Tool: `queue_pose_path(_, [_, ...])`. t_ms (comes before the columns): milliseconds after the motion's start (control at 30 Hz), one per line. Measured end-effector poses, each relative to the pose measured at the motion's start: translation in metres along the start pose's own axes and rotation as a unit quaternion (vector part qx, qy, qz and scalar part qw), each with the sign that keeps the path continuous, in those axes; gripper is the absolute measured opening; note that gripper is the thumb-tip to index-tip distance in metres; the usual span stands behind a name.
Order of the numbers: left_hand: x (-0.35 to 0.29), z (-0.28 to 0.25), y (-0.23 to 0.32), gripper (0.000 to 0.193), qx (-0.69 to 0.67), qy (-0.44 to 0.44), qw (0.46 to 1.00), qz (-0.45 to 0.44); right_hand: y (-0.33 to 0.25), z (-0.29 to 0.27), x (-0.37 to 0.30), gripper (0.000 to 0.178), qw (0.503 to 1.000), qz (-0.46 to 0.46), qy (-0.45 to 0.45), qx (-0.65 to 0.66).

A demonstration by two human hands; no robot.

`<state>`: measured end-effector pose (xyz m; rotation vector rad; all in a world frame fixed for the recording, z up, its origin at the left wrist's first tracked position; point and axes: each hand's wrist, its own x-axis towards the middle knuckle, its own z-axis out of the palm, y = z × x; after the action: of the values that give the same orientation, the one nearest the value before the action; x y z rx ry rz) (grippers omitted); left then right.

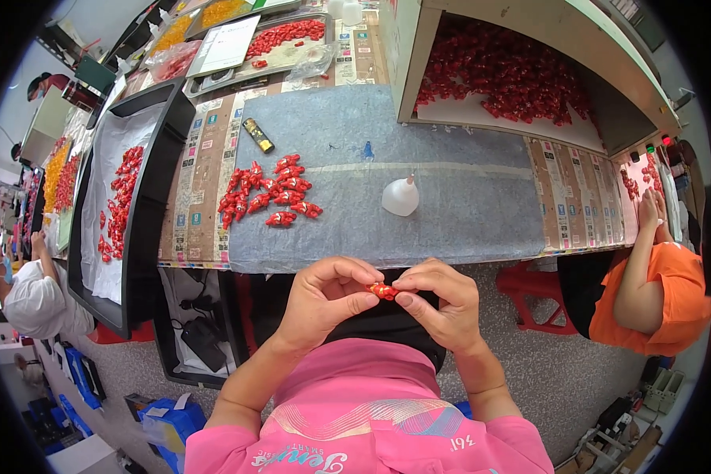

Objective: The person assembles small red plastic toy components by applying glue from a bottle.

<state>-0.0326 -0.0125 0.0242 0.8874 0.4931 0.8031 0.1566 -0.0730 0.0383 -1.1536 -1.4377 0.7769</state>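
A small red figurine (383,291) with pale gold markings is pinched between my two hands, just off the table's near edge. My left hand (324,299) grips its left end with thumb and forefinger. On the other end, the thumb and forefinger of my right hand (444,302) close the same way. Beyond them, on a blue-grey cloth (340,237), lies a loose group of similar red figurines (272,189). A white squeeze bottle (400,197) with a thin nozzle stands to their right. Behind the group rests a black and yellow cylinder (258,136).
To the left, a black tray (163,142) lined with white sheet holds more red pieces. A box-like cabinet (407,67) at back right contains a big red heap. A metal tray (329,39) sits at the back. Other people (662,292) sit on both sides.
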Motion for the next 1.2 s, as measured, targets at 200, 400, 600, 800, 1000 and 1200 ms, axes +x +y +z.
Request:
queue_pose_path(200, [0.0, 0.004, 0.001, 0.022, 0.028, 0.006, 0.999, 0.029, 0.003, 0.002, -0.001, 0.013, 1.0, 0.0, -0.003, 0.005])
queue_pose_path(400, [-0.001, 0.009, 0.002, 0.024, 0.049, 0.032, 0.997, 0.044, 0.002, 0.004, 0.0, 0.012, 1.0, -0.007, 0.001, 0.023])
queue_pose_path(600, [0.0, 0.003, -0.002, 0.023, 0.041, 0.037, 0.998, 0.022, 0.003, 0.005, 0.0, 0.009, 0.999, -0.004, 0.005, 0.044])
queue_pose_path(800, [0.002, 0.004, -0.003, 0.02, 0.022, 0.039, 0.999, -0.008, 0.004, 0.001, 0.0, 0.009, 1.0, 0.014, -0.003, 0.022])
queue_pose_path(1000, [0.005, 0.005, -0.003, 0.02, -0.027, 0.049, 0.997, -0.053, 0.0, -0.003, 0.002, 0.014, 0.999, 0.041, -0.011, 0.025])
queue_pose_path(1200, [0.006, 0.007, -0.002, 0.019, -0.055, 0.05, 0.994, -0.083, 0.0, -0.006, 0.002, 0.015, 0.999, 0.031, -0.014, 0.009])
